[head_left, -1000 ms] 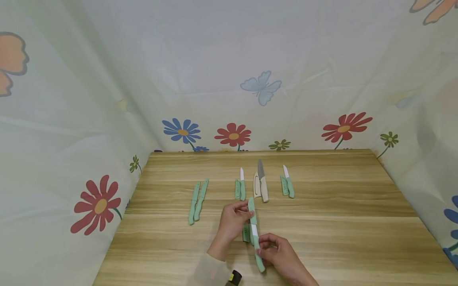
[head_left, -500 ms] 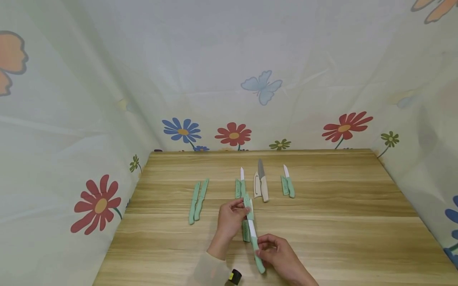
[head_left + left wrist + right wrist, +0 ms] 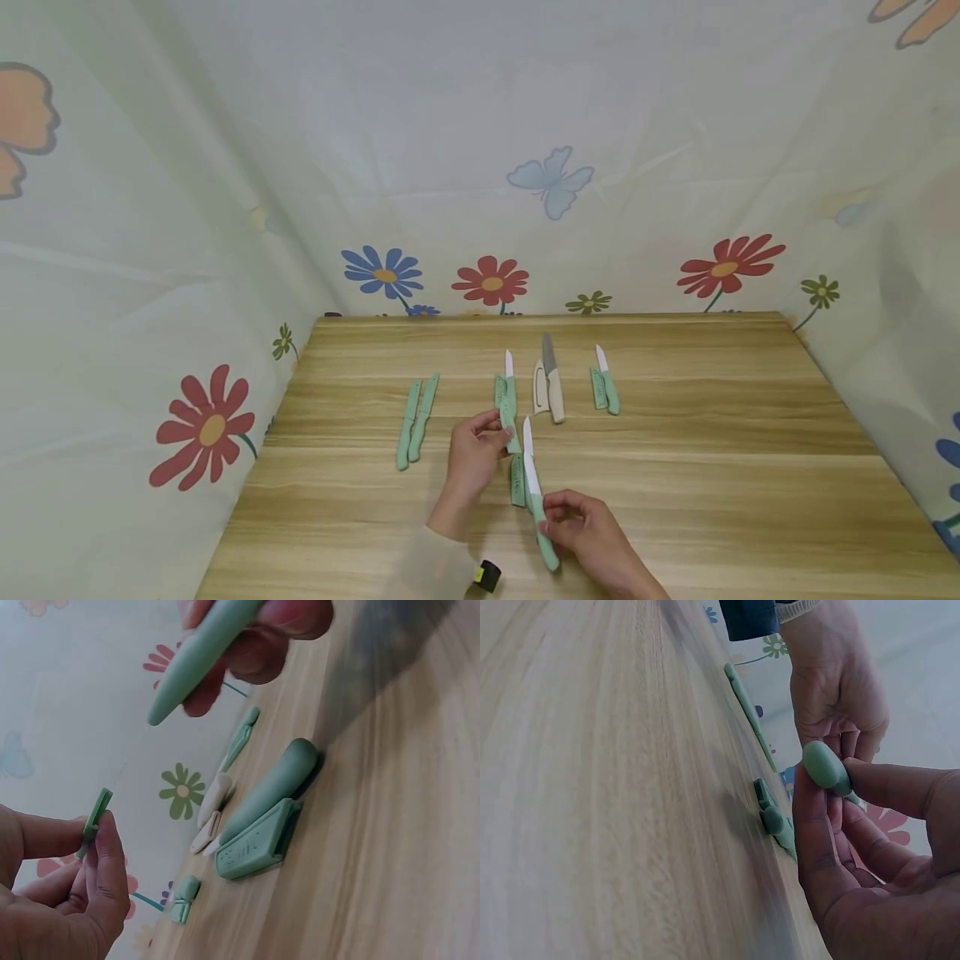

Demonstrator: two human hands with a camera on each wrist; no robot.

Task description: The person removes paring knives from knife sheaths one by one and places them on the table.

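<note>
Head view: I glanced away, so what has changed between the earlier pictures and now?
The left hand's grip has carried the green cover leftward, clear of the white blade of the knife. Nothing was newly held or let go. The right hand's grip stays on the knife, and the other knives lie as before.

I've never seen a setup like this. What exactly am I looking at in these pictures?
There is no machine; a person works by hand. One picture comes from a head camera looking forward and down, the others from cameras on each wrist. On the wooden table lie two covered green knives, three uncovered green-handled knives and a cream-handled knife, each uncovered one beside a cover. The left hand's grip holds a green cover; the right hand's grip holds a white-bladed knife.
</note>
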